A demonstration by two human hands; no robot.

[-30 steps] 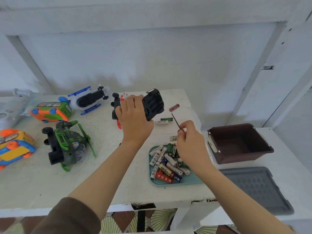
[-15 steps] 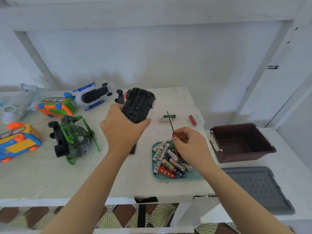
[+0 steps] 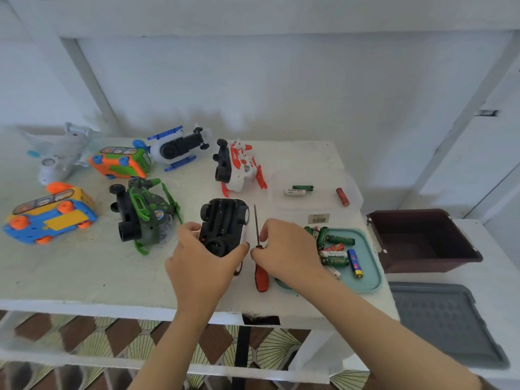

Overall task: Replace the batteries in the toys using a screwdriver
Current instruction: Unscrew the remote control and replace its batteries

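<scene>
A black toy car [image 3: 223, 223] lies upside down on the white table [image 3: 84, 271], its open battery bay facing up. My left hand [image 3: 202, 263] grips its near end. Just right of it, a red-handled screwdriver [image 3: 261, 273] lies on the table with its shaft pointing away from me. My right hand [image 3: 284, 249] pinches it where the shaft meets the handle. A teal tray [image 3: 368, 280] holding several batteries sits right of that hand. Two green-and-white batteries [image 3: 297, 190] and a red battery [image 3: 342, 196] lie on a clear lid behind the tray.
Other toys stand across the table: a white-red helicopter [image 3: 239, 170], a green helicopter [image 3: 143, 215], a blue-yellow bus [image 3: 47, 215], an orange-green bus [image 3: 121, 161], a white-blue craft [image 3: 177, 147]. A brown bin [image 3: 422, 240] and a grey lid [image 3: 444, 319] are on the right.
My left hand has brought the black car down from the air onto the table. My right hand has lowered the screwdriver, which now lies flat beside the car.
</scene>
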